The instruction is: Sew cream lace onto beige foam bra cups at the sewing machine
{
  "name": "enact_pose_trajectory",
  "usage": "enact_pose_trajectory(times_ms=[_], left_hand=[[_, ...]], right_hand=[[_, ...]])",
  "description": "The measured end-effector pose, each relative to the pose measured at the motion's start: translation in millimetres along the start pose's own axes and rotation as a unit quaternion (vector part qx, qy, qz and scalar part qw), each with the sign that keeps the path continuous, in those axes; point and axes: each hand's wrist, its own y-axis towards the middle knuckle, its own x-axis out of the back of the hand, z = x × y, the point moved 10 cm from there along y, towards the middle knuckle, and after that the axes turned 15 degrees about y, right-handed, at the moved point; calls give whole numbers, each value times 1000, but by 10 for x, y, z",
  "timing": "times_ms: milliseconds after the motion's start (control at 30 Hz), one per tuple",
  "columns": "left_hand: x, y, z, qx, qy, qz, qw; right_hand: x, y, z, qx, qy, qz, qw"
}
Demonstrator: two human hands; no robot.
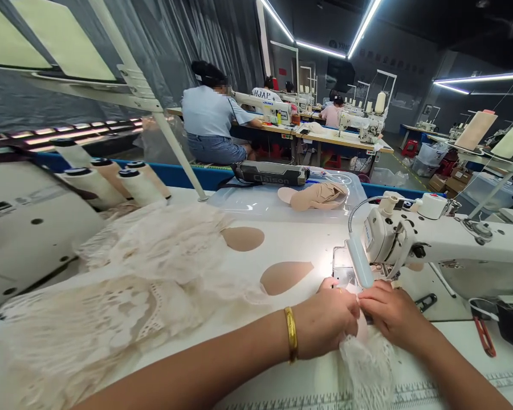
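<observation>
My left hand (327,322), with a gold bangle at the wrist, is closed on a cream lace piece (367,370) at the front of the white sewing machine (448,236). Close beside it, my right hand (391,313) presses its fingers on the same piece, near the needle area. The lace hangs down between my wrists over the table's front edge. A lit lamp (359,262) on a bendy neck partly hides the needle. Left of my hands lie two beige teardrop-shaped cup pieces (285,277) and a heap of cream lace (94,319).
Thread cones (139,185) stand at the left by another machine (29,228). Behind the table, a clear plastic lid (248,199) bears beige pieces (318,196) and a dark case (271,173). Red snips (484,337) lie at the right. A co-worker (214,114) sits at a machine beyond.
</observation>
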Motion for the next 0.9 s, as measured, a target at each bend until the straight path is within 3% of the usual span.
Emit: enact_pose_trajectory(times_ms=[133,233,467,900], left_hand=[[-80,-12,-159,-78,146,-4,986],[-133,7,-159,-80,195,14,977],[-256,27,-6,-26,222,74,972],[-194,52,-12,-37,218,114,969]], right_hand=[[-22,-10,-97,-18,-46,-3,999],[-50,-42,-193,-27,-76,-11,997],[-27,-91,-313,-55,-66,-37,996],[-16,-83,-272,-46,-98,-32,994]])
